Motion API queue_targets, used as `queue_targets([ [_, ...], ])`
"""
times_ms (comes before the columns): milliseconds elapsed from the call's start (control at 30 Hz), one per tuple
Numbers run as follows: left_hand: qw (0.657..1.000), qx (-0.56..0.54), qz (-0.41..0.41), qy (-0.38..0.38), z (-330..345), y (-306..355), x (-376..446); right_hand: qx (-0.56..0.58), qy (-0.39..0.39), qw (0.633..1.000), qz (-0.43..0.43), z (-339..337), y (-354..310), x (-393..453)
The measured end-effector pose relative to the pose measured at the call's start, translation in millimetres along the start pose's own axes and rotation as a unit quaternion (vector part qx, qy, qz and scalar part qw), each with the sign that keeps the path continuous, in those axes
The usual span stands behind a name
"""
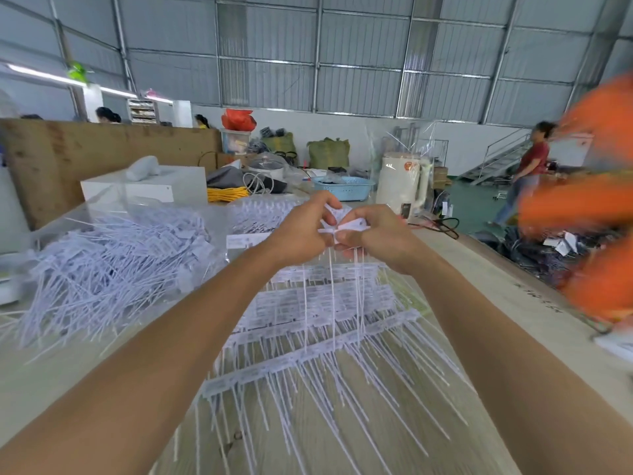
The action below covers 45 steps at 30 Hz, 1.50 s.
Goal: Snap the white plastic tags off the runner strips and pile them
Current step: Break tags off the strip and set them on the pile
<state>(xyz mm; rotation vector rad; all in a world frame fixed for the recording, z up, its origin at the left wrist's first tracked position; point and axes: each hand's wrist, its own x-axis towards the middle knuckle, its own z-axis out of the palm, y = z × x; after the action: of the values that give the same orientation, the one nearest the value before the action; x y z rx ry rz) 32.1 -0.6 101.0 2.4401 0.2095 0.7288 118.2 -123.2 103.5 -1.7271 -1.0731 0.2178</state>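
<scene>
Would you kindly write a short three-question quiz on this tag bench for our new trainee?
1. True or false: both hands grip one white tag piece above the table.
2. The pile of loose tags lies on which side of the arms: A left, B right?
3. What lies under the hands?

Key
1. True: left hand, right hand.
2. A.
3. Runner strips with tags attached.
</scene>
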Motion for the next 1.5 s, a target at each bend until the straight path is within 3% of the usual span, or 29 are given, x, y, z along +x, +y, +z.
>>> queue_targets([
  [267, 0.998, 0.033, -0.05, -0.001, -6.2, -17.1, -4.3, 0.023, 0.049, 0.998, -0.011, 5.9, 8.3, 4.5],
  [500, 0.994, -0.064, -0.084, -0.01, 2.5, -18.2, -8.7, -0.025, 0.101, 0.993, -0.051, 18.3, 17.9, 3.7],
  [733, 0.963, -0.185, -0.193, -0.033, -4.5, -18.7, -5.0, -0.131, 0.194, 0.961, -0.146, 27.1, 36.3, 0.5],
  [867, 0.971, -0.152, -0.182, -0.037, -5.7, -29.5, -9.7, 0.005, 0.309, 0.944, -0.111, 5.4, 31.6, 1.2],
  [933, 0.976, -0.152, -0.149, -0.043, -4.5, -28.9, -14.8, 0.045, 0.344, 0.927, -0.142, -3.2, 16.0, 3.0],
  [1000, 0.982, -0.117, -0.117, -0.09, -1.6, -23.1, -20.2, 0.052, 0.37, 0.909, -0.184, -9.9, -1.9, 3.9],
  [1067, 0.976, 0.04, -0.099, -0.191, 4.7, -12.8, -27.4, 0.016, 0.374, 0.906, -0.196, -17.7, -13.9, 4.8],
  [1133, 0.928, 0.222, -0.101, -0.281, 15.5, -3.2, -36.0, -0.088, 0.314, 0.931, -0.164, -24.7, -20.9, 4.0],
  [1200, 0.887, 0.313, -0.078, -0.33, 32.9, 0.1, -45.0, -0.242, 0.197, 0.943, -0.117, -26.6, -20.4, -0.1],
  [1300, 0.852, 0.328, -0.08, -0.401, 54.2, -2.2, -53.7, -0.466, -0.053, 0.883, -0.023, -22.0, -6.2, -9.3],
  [1400, 0.846, 0.302, -0.101, -0.428, 59.7, -4.3, -54.2, -0.447, -0.276, 0.843, 0.115, -10.8, 21.2, -21.0],
  [1500, 0.862, 0.253, -0.108, -0.425, 54.7, -10.0, -48.7, -0.418, -0.354, 0.827, 0.125, -0.4, 51.2, -30.7],
])
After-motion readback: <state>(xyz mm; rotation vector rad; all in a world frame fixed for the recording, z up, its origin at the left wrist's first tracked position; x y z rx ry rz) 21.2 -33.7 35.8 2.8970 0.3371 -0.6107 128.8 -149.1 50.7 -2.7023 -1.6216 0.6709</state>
